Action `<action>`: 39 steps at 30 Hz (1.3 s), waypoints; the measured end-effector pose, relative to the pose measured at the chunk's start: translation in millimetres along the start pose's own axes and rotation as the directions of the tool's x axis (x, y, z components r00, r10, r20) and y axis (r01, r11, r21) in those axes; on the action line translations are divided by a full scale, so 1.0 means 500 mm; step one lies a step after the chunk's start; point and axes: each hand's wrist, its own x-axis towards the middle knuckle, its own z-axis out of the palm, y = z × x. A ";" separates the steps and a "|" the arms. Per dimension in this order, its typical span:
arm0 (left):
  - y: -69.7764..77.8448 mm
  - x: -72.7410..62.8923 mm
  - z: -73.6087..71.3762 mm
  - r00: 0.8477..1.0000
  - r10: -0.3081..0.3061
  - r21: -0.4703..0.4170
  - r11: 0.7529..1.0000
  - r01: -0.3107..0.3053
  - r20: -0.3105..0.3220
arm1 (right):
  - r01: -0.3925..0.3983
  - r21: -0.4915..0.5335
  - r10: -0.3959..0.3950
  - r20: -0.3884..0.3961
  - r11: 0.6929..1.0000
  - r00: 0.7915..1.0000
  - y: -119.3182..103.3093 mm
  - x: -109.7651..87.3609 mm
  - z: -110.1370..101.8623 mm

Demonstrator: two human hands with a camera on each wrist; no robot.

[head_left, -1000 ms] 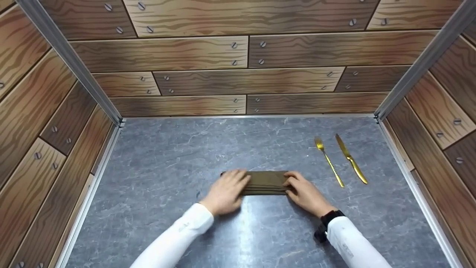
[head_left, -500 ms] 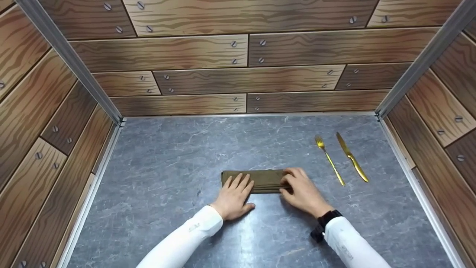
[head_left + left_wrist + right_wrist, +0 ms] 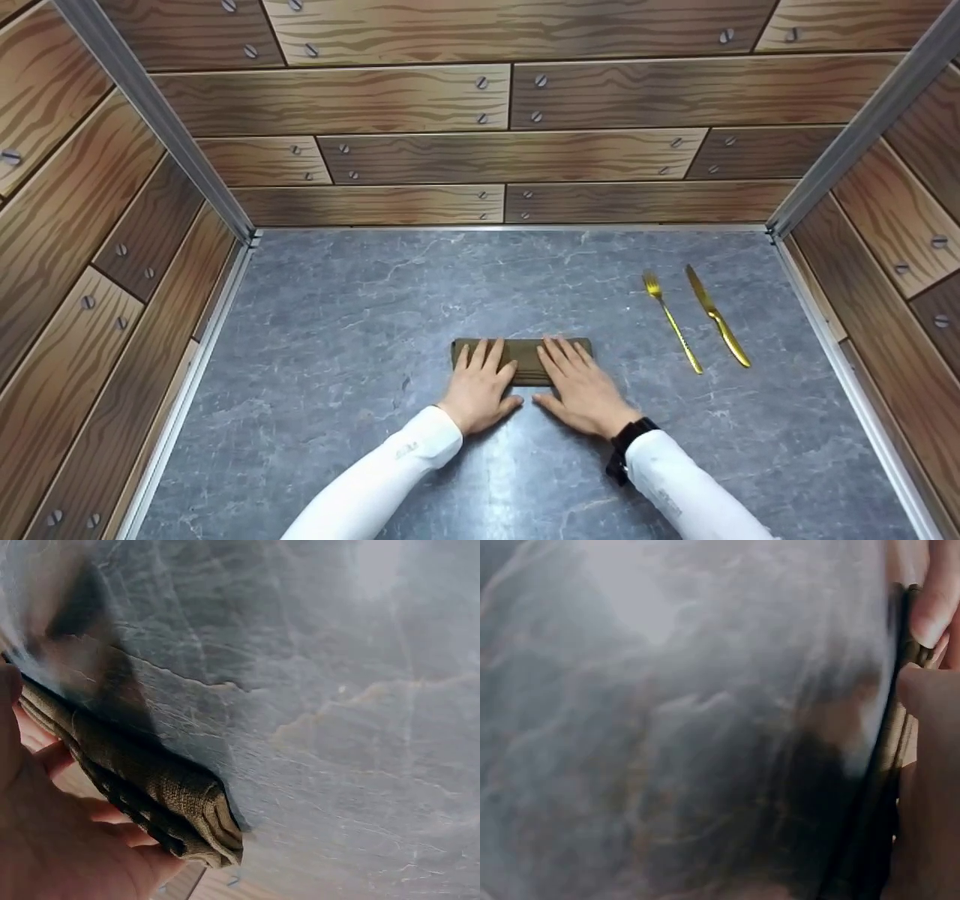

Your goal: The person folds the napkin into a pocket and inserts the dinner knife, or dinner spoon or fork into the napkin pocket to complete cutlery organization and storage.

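A folded olive-brown cloth napkin lies as a narrow strip on the grey marbled table. My left hand rests on its left half, fingers straight and spread, thumb out toward the middle. On the right half, my right hand presses with straight fingers, its thumb on the table in front of the near edge. The left wrist view shows stacked layers at the end of the napkin, with the left fingers over it. Only a thin edge of the napkin appears in the right wrist view.
To the right of the hands lie a gold fork and, beside it, a gold knife. Wood-patterned walls with metal edging enclose the table at the back and on both sides.
The right hand has gone from pinching the napkin's right end to lying flat on it. My left hand has shifted slightly right and flattened, uncovering the left end.
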 end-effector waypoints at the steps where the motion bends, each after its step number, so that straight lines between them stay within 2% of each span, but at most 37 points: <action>1: 0.000 0.000 0.002 1.000 -0.001 -0.007 1.000 0.001 0.001 | 0.004 0.000 -0.004 0.000 1.000 1.000 0.001 -0.001 0.002; 6: -0.005 -0.003 0.011 0.999 0.020 -0.034 0.999 -0.019 0.033 | 0.019 0.026 -0.019 -0.017 0.999 1.000 0.003 -0.004 0.004; 10: -0.007 0.001 0.013 0.995 0.032 -0.066 0.997 -0.026 0.093 | 0.022 0.059 -0.021 -0.009 0.998 1.000 0.008 -0.003 0.002; 12: -0.009 0.006 0.013 0.994 0.033 -0.080 0.996 -0.025 0.102 | 0.022 0.073 -0.022 -0.008 0.997 1.000 0.014 0.002 0.001; 17: -0.020 0.024 0.022 0.998 0.029 -0.076 0.997 -0.025 0.052 | 0.039 0.084 -0.034 -0.057 0.996 0.998 0.029 0.026 0.001; 22: -0.034 0.033 0.044 0.999 0.021 -0.053 0.998 -0.019 0.027 | 0.007 0.076 -0.004 -0.043 0.997 0.999 0.034 0.036 0.006; 27: -0.056 0.023 0.061 1.000 0.007 -0.065 0.998 -0.007 -0.001 | -0.035 0.070 0.039 -0.057 0.997 0.998 0.033 0.030 0.010; 33: -0.085 -0.001 0.064 0.998 -0.065 -0.078 0.995 0.063 -0.026 | -0.054 0.079 0.061 -0.089 0.995 0.994 0.038 0.026 0.008; 39: -0.087 -0.003 0.063 0.998 -0.058 -0.080 0.995 0.055 -0.028 | -0.070 0.099 0.080 -0.099 0.993 0.992 0.042 0.020 0.011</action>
